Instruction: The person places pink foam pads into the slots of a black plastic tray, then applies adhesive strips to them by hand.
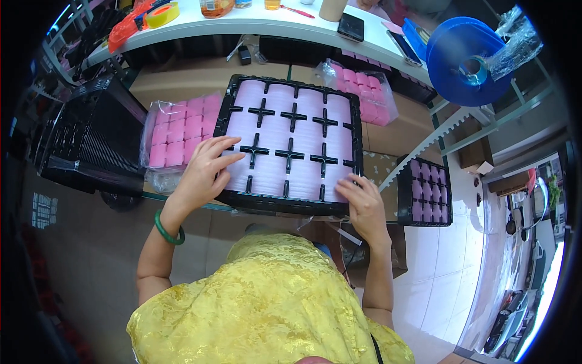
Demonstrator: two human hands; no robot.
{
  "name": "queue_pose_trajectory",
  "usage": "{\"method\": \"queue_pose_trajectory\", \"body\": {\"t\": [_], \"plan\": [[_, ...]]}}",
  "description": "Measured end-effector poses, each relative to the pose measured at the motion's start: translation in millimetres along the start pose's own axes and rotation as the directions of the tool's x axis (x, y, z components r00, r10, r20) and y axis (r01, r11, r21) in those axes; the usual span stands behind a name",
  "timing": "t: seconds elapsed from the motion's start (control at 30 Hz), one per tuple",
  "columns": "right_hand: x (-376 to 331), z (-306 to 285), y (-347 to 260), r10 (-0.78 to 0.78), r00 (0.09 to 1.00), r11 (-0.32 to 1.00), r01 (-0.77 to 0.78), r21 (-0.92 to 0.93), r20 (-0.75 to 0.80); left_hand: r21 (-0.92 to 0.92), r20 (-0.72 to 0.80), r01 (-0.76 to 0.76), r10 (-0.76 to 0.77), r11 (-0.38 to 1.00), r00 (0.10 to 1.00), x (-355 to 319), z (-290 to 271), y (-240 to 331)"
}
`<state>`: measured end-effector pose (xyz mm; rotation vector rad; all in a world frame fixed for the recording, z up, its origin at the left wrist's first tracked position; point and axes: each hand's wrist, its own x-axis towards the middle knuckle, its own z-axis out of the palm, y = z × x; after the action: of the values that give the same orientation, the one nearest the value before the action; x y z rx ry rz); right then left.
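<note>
A black plastic tray (276,204) lies before me, its cells filled with stacked lilac sheets (303,183). Black cross-shaped dividers (290,155) stand between the stacks. My left hand (208,170) is at the tray's left side, fingers apart, with the fingertips over the stacks near the rim. A green bangle (168,228) circles that wrist. At the near right corner, my right hand (365,205) rests with fingers slightly bent and its fingertips on the corner stack. Neither hand has anything visibly gripped in it.
Nested black trays (85,136) rise at the left. Bagged pink pieces (176,133) and another pink bag (370,91) flank my tray. A second filled tray (427,193) sits lower right. Behind is a white shelf (291,25); a blue reel (464,57) hangs upper right.
</note>
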<state>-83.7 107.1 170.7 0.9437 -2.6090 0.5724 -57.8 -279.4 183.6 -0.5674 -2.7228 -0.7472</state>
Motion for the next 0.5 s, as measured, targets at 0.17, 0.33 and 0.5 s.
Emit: {"method": "queue_pose_trajectory", "body": {"t": [0.17, 0.33, 0.5], "plan": [[40.0, 0.1, 34.7, -0.044, 0.993, 0.998, 0.048, 0.031, -0.109, 0.148, -0.068, -0.034, 0.045, 0.988, 0.997, 54.5, 16.4, -52.8], [133.0, 63.1, 77.4, -0.039, 0.995, 0.999, 0.038, -0.015, -0.090, 0.383, 0.010, -0.055, 0.056, 0.922, 0.998, 128.7, 63.5, -102.4], [148.9, 63.9, 93.1, 0.098, 0.970, 0.971, -0.043, -0.237, 0.224, 0.483, 0.229, -0.028, -0.095, 0.875, 0.969, 140.5, 59.1, -101.8]]}}
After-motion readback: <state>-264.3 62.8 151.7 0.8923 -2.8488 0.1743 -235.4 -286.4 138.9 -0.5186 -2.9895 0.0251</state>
